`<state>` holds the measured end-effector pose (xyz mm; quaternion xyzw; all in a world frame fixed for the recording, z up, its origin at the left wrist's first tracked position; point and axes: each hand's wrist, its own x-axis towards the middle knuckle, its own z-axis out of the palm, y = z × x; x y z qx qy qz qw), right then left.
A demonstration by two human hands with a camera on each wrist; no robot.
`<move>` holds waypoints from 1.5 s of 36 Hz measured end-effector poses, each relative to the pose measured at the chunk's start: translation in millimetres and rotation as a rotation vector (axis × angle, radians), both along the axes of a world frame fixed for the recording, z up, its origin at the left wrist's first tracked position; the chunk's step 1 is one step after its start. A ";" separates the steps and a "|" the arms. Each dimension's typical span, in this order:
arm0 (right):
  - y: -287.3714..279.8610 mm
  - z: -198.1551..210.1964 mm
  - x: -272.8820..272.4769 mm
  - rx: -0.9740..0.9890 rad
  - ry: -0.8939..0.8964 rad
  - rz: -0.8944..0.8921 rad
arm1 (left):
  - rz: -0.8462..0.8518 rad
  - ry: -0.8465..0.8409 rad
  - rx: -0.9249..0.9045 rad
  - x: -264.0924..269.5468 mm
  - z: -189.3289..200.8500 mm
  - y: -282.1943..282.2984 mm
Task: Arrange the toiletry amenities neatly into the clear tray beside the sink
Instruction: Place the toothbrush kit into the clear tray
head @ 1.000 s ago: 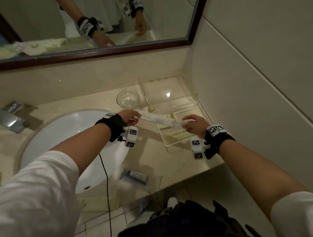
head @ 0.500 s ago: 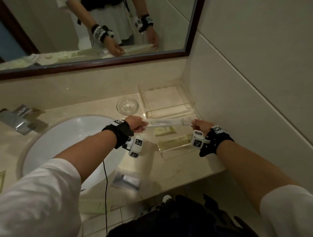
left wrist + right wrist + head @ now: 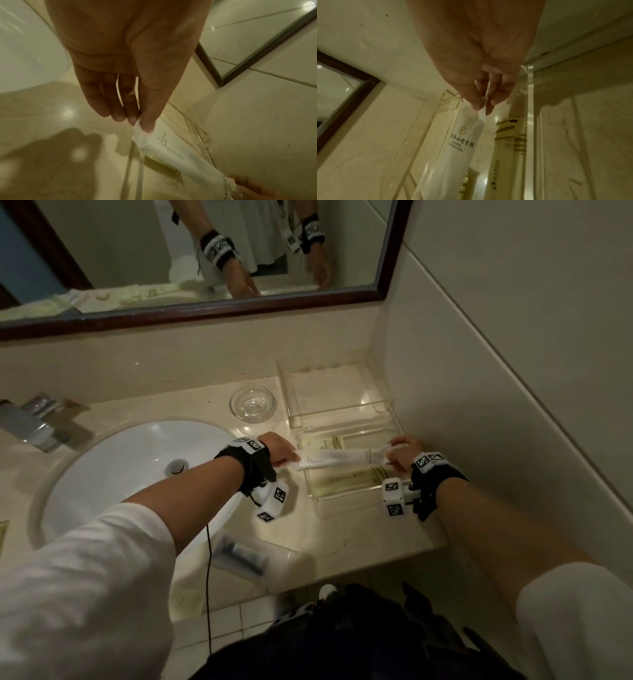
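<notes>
I saw dim, yellowish light, glare spots on the desk [image 3: 329, 529] near my fingers [image 3: 118, 113], soft blur, and bowed edges.

Hotel bathroom. Evidence: oval white sink [image 3: 137, 474] sunk in beige marble counter [image 3: 342, 542], chrome tap [image 3: 30, 422], dark-framed mirror [image 3: 205, 313], tiled wall [image 3: 513, 337], clear tray [image 3: 342, 412], logo-printed amenity packet [image 3: 462, 142].

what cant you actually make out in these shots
- Dark item in the clear packet at the counter's front edge: head view, blurred.
- Print on the white sachet: too small in head view.
- Left hand fingertips: head view, hidden by the hand itself.
- Green packets in the clear tray: wording unreadable.
</notes>
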<state>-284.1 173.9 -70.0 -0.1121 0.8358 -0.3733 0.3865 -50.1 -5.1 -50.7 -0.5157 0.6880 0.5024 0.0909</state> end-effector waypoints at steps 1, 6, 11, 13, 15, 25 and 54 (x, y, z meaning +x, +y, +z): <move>-0.6 -1.7 -2.1 0.008 0.015 0.022 | -0.014 -0.006 -0.017 -2.0 0.3 -0.3; -5.7 -9.7 -13.3 0.052 0.059 0.128 | -0.095 -0.046 -0.113 -11.6 6.3 1.7; -9.0 -11.0 -20.7 0.136 0.161 0.230 | -0.162 -0.100 -0.158 -22.3 5.4 3.1; -8.5 -4.8 -19.6 0.175 0.201 0.292 | -0.174 -0.115 -0.168 -25.5 3.9 2.9; -8.7 -4.0 -19.3 0.201 0.238 0.329 | -0.196 -0.145 -0.179 -28.6 2.0 3.8; -10.2 -8.4 -19.1 0.281 0.382 0.459 | -0.268 -0.235 -0.260 -35.3 -6.5 15.6; -14.5 -5.8 -18.4 0.343 0.420 0.558 | -0.316 -0.283 -0.204 -46.7 -15.0 15.5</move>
